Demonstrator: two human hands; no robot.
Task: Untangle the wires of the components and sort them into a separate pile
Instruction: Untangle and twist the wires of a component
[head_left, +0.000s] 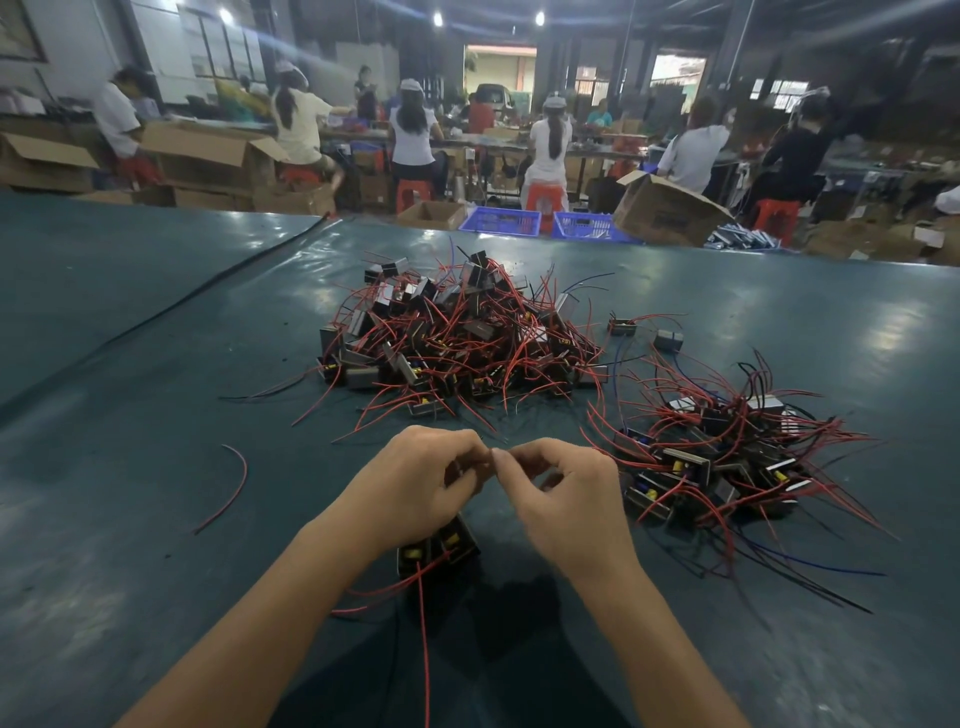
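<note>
Item in hand: one component (439, 545), dark body with yellow parts, sits under the left hand (415, 483) close to the near edge of the tabletop (130, 415). It appears lifted off the surface. Its red wires (423, 623) trail toward the near edge.

Left hand: fingers curled, gripping the component from above. Right hand (566, 499): fingers curled, thumb and forefinger pinched against the left fingertips. What lies in that pinch is hidden; it is judged to be a wire of the same item.

Tangled pile (457, 338): mid-table, beyond the hands, large and heavily knotted. Sorted pile (727, 457): right side, just beside the right hand, smaller. Two stray components (623, 326) lie between the piles toward the far edge. One loose red wire (228, 488) lies alone left of the hands.

Stage, as judged: freeing one unit; most of the work remains.

Risks:
- A hard pull on a snagged lead could tear it off the body; the loose wire suggests this is possible.
- Leads from the sorted pile reach toward the hands and could re-tangle with the trailing wires.
- The two piles sit near each other and could merge.
</note>
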